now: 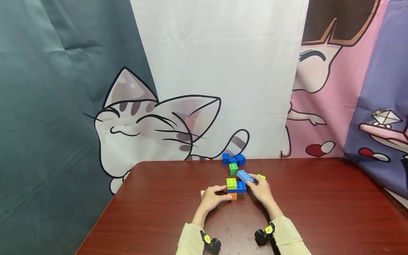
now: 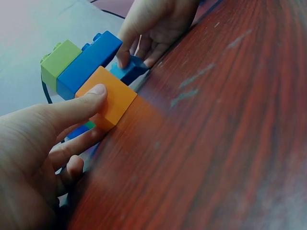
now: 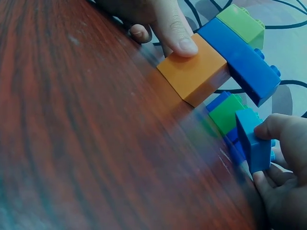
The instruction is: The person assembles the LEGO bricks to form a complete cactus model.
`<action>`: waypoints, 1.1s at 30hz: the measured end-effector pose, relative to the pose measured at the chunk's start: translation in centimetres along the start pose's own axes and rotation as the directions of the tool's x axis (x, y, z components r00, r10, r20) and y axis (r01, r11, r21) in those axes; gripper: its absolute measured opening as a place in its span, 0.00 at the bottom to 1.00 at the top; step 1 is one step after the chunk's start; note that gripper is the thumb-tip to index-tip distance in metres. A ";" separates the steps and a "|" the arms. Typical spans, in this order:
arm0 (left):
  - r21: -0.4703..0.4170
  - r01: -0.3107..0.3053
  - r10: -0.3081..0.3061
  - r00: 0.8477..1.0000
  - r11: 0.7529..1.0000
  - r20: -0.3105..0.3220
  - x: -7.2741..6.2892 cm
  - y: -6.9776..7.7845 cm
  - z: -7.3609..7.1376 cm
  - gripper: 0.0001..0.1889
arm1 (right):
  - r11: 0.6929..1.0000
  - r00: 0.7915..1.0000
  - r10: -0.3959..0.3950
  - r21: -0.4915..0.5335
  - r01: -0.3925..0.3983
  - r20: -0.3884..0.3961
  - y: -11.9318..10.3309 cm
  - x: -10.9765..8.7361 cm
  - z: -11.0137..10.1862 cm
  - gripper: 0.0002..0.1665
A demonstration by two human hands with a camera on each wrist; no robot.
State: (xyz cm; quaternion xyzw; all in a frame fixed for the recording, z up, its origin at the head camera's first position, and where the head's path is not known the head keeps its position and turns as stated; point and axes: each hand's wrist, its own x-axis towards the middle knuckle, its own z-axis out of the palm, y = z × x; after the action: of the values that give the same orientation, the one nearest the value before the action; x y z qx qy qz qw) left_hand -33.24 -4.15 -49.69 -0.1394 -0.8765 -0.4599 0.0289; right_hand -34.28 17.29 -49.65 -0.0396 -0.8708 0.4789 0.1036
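Light-blue brick: at 10 o'clock from the middle of the right hand in the head view, pinched between thumb and fingers — long axis running 10 to 4. Brick stack: at 8 o'clock from that brick, nearer the left hand, whose thumb and fingers pinch the orange base brick. Clearance above the tabletop — hard to judge.
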 end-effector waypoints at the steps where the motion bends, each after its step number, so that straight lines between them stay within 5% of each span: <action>1: -0.003 -0.001 0.001 1.000 1.000 0.000 0.0 0.0 -0.1 0.25 | 1.000 1.000 0.000 0.010 0.000 -0.006 -0.1 0.1 0.0 0.24; 20: -0.006 0.000 0.000 1.000 1.000 -0.027 -0.2 0.2 0.0 0.24 | 0.947 0.994 0.070 0.317 -0.040 -0.084 -1.5 0.2 -1.1 0.24; 27: -0.008 0.017 -0.018 0.999 1.000 -0.030 -0.2 0.1 0.0 0.24 | 0.903 0.995 -0.004 0.426 0.048 -0.104 -3.1 -0.4 -1.3 0.22; 33: -0.011 0.013 -0.014 1.000 1.000 -0.013 -0.2 0.0 0.2 0.24 | 0.907 0.994 -0.084 0.408 0.105 -0.070 -3.9 -0.9 -1.3 0.22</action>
State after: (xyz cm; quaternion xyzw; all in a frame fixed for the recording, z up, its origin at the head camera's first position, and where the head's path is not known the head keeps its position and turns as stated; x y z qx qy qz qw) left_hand -33.06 -4.05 -49.84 -0.1305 -0.8746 -0.4659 0.0309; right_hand -32.99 16.15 -45.83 0.0130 -0.7486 0.6446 0.1545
